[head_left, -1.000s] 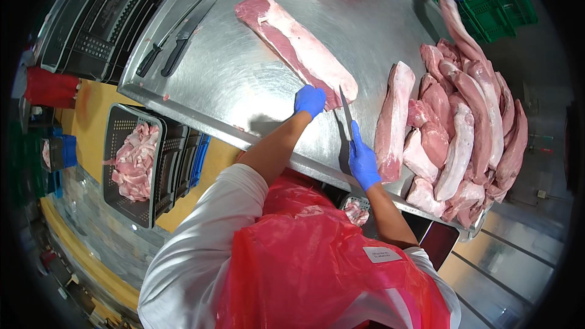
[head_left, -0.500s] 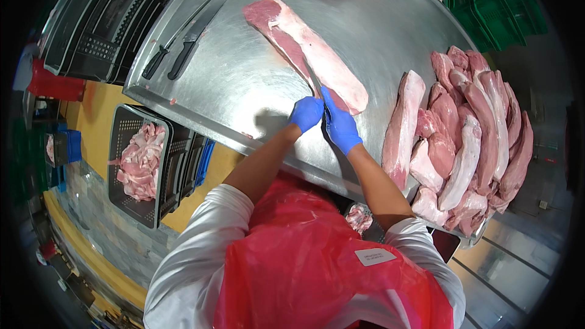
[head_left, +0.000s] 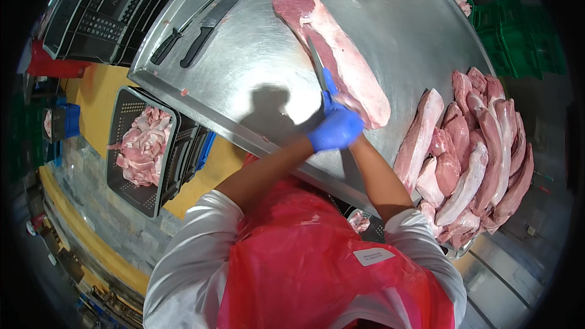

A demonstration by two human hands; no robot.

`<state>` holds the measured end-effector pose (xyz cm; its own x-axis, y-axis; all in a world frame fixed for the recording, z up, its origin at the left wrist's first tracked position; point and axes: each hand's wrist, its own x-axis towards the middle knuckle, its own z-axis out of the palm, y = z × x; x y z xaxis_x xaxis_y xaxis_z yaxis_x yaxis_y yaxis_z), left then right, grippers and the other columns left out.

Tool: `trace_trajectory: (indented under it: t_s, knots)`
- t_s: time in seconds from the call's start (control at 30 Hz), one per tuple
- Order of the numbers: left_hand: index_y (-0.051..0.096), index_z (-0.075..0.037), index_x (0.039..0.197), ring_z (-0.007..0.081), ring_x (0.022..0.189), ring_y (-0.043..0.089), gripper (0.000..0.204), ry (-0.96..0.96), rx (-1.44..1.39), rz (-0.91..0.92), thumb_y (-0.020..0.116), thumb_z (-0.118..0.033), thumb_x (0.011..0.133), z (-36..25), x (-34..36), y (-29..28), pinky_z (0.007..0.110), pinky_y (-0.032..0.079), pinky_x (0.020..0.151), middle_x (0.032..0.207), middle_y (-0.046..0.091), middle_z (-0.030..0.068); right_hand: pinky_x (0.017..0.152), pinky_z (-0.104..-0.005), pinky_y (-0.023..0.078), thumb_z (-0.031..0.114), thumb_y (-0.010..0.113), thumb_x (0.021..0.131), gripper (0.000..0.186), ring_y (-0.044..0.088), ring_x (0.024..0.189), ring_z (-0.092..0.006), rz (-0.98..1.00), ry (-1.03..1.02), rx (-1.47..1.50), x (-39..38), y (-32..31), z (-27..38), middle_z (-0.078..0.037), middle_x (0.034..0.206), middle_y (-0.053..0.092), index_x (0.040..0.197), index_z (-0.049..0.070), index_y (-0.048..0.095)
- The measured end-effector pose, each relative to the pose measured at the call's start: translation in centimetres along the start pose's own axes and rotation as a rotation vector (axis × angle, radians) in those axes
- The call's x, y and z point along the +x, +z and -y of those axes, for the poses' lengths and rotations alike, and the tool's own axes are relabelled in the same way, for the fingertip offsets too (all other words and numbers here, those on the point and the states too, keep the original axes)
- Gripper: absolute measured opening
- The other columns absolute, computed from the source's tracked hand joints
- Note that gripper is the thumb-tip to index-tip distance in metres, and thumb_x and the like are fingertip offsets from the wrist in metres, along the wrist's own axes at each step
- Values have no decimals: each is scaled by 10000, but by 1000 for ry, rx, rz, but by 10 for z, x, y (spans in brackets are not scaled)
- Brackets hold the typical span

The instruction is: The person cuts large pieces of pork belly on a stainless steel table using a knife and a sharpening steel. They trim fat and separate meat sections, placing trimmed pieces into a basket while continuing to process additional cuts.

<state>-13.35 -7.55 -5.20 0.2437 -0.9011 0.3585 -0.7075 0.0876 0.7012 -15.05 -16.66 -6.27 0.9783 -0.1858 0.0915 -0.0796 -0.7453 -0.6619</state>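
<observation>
- A dark grey perforated crate (head_left: 129, 109) stands beside the table, holding pale meat trimmings (head_left: 145, 152); its place near the edge probably keeps scraps within reach and off the work surface.
- A sharpening steel (head_left: 170, 41) and a black-handled knife (head_left: 211, 23) lie side by side at the left of the steel table (head_left: 237, 67), handles toward the near edge, presumably for easy pick-up clear of the meat.
- The right hand (head_left: 332, 97) wraps a narrow knife (head_left: 315, 58), blade pointing away from the body and one finger stretched along it, likely to steady the blade. It is partly hidden behind the left hand.
- The left hand (head_left: 337, 131) crosses in front of the right wrist; its fingers are blurred, so I cannot tell whether they are pinching anything.
- The long meat slab (head_left: 347, 61) lies slantwise on the table, just beyond both hands, with its lean strip toward the blade and its fat-covered face up, which seems to leave the seam between them exposed.
- One long meat piece (head_left: 420, 137) lies apart from the slab, touching the large meat pile (head_left: 487, 146) on the right, perhaps leaving room for the hands.
</observation>
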Motion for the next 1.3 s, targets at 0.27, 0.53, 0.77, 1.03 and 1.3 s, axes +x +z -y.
trace_trajectory:
  t_s: [0.27, 0.53, 0.77, 1.03, 1.3]
  knots:
    - [680, -26, 1030, 219, 711, 586, 232, -413, -751, -163, 503, -124, 916, -71, -52, -156, 343, 467, 646, 841, 643, 119, 842, -515, 479, 181, 484, 1001, 614, 638, 939, -469, 141, 289, 9, 27, -22, 47, -304, 1062, 649, 1567, 205, 247]
    - [615, 8, 1105, 139, 823, 557, 322, -1247, 11, -761, 476, -269, 1016, 40, -452, -330, 273, 478, 677, 978, 607, 52, 611, -395, 513, 112, 495, 1008, 630, 609, 605, -275, -89, 115, -94, -50, -95, -12, -181, 839, 640, 1573, 223, 239]
    - [408, -72, 1444, 272, 1085, 615, 518, -1221, -243, -1364, 490, -335, 1005, 150, -545, -330, 363, 528, 874, 1274, 597, 161, 469, -287, 475, 54, 409, 1042, 751, 496, 548, -119, -791, 732, 1044, -105, -61, 3, -46, 708, 527, 1582, 340, -28]
    - [661, -40, 1168, 321, 1049, 623, 272, -394, 392, -375, 644, -145, 919, 102, -39, -204, 392, 478, 931, 1121, 648, 177, 455, -292, 472, 140, 451, 1046, 750, 494, 531, -126, -894, 870, 1385, -148, -2, 59, -50, 714, 506, 1578, 335, -40]
    - [593, -263, 1341, 343, 1293, 493, 417, -247, 706, 106, 581, -406, 950, 153, 141, -178, 487, 409, 1066, 1401, 537, 150, 457, -270, 475, 139, 442, 1039, 755, 502, 552, -106, -953, 886, 1419, -112, -4, 61, -38, 802, 537, 1582, 271, -66]
